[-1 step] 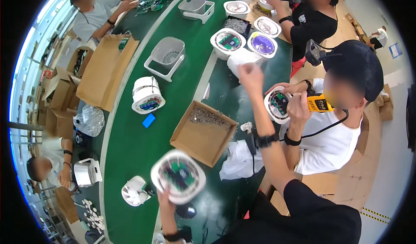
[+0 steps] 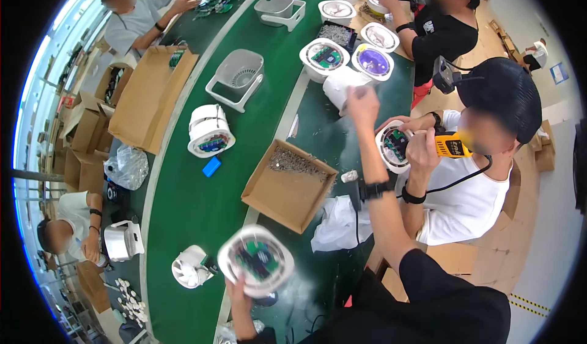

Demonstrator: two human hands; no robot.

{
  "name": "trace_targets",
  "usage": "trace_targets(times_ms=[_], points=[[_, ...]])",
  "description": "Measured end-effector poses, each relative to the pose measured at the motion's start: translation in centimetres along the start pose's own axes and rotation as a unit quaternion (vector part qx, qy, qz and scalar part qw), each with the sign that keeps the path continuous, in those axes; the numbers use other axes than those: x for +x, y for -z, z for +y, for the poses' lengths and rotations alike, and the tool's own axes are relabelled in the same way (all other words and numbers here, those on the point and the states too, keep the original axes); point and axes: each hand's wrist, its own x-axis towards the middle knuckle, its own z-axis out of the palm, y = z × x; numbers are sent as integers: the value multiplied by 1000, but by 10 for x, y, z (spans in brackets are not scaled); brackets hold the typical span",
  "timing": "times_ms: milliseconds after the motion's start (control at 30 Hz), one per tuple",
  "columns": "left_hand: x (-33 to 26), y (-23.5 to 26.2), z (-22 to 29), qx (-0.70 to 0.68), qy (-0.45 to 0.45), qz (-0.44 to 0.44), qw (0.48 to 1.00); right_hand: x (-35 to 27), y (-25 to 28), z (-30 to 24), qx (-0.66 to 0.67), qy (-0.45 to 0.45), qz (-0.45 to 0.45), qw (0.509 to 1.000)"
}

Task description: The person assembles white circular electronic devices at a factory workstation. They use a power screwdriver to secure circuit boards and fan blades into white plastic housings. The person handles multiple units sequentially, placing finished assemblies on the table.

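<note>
My left hand grips the near edge of a white rounded housing with a green circuit board inside, held above the bench and slightly blurred. Stretched far forward, my right hand has its fingers bent at the edge of a white cup-like housing lying tilted; its fingertips are partly hidden. Just beyond it stand a white housing with a green board and another with a purple inside.
A cardboard tray of small screws lies between my arms. A co-worker on the right works on a white housing with a yellow electric screwdriver. The green belt carries white fan units, grey baskets and a blue block.
My left hand and its housing have moved slightly down and to the right. My right hand has shifted a little to the right, at the white cup-like housing.
</note>
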Motion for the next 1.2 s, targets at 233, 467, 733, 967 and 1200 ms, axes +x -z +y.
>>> trace_targets(times_ms=[233, 467, 733, 967, 1200], points=[[-139, 42, -62, -5, 39, 69, 997, 29, -37, 22, -42, -52, 55, 996], [-131, 35, -91, 26, 63, 21, 997, 2, -32, 20, 111, -54, 87, 989], [-140, 59, -129, -176, 77, 101, 976, -153, 95, -66, 184, 143, -279, 931], [-23, 57, -89, -233, -52, 117, 964, -285, 123, -75, 64, 259, -568, 778], [3, 116, -116, -202, -66, 95, 973, -359, 142, -42, -137, 493, -579, 635]])
